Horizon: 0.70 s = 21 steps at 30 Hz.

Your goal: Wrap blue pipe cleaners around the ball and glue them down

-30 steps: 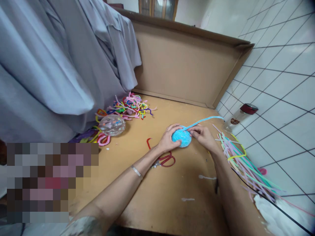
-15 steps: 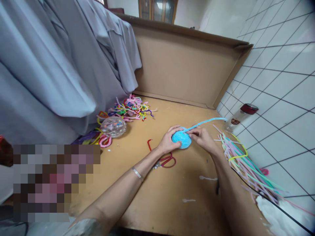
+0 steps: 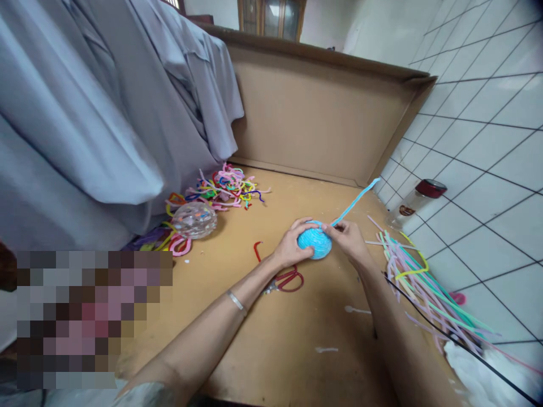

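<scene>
A round blue ball wound from fuzzy stem (image 3: pixel 314 243) is held above the table. My left hand (image 3: pixel 292 244) wraps round its left side, thumb at the front and fingers over the top. At the ball's upper right edge, my right hand (image 3: pixel 344 234) pinches the blue stem (image 3: pixel 356 202), whose loose end sticks out up and to the right. Red-handled scissors (image 3: pixel 291 280) lie below my left wrist, their blades partly hidden by it. A short red stem (image 3: pixel 257 250) rests just left of my left hand.
Colourful stems (image 3: pixel 231 183) are heaped at the back left beside a clear ribbed container (image 3: pixel 195 220). Long pastel stems (image 3: pixel 413 282) and a red-lidded bottle (image 3: pixel 418 203) are at the right by the tiled wall. A cardboard panel (image 3: pixel 314 113) stands behind.
My right hand has moved slightly to the ball's top edge. The loose end of the blue stem has swung up and now points more steeply, away from the bottle.
</scene>
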Tool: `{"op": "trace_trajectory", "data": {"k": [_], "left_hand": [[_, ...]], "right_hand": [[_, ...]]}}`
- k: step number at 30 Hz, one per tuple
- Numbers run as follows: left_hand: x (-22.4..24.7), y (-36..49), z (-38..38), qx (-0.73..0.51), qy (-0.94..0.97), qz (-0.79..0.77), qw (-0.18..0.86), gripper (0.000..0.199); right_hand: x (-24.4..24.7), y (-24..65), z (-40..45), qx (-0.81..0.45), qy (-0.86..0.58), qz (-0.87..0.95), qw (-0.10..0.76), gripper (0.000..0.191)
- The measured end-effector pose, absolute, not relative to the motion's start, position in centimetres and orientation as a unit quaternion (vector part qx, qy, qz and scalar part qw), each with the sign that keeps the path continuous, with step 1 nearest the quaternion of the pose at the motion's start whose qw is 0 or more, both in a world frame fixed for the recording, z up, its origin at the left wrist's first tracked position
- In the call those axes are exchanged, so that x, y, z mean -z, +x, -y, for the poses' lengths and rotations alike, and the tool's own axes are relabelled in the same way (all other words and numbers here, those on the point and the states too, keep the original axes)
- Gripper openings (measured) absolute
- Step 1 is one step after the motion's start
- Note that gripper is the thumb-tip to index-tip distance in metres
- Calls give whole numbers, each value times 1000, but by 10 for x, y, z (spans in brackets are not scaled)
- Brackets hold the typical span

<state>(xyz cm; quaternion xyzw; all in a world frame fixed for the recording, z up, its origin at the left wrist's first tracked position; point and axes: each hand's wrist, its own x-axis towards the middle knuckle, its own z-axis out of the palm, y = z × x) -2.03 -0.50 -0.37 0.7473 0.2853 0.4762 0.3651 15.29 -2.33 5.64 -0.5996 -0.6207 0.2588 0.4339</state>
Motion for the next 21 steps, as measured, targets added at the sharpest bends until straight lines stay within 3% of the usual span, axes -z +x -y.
{"op": "trace_trajectory", "data": {"k": [21], "left_hand": [[2,-19,6,-473,740,-275,391,56]], "right_hand": [[-48,154,19,-301,-563,627,446,44]]}}
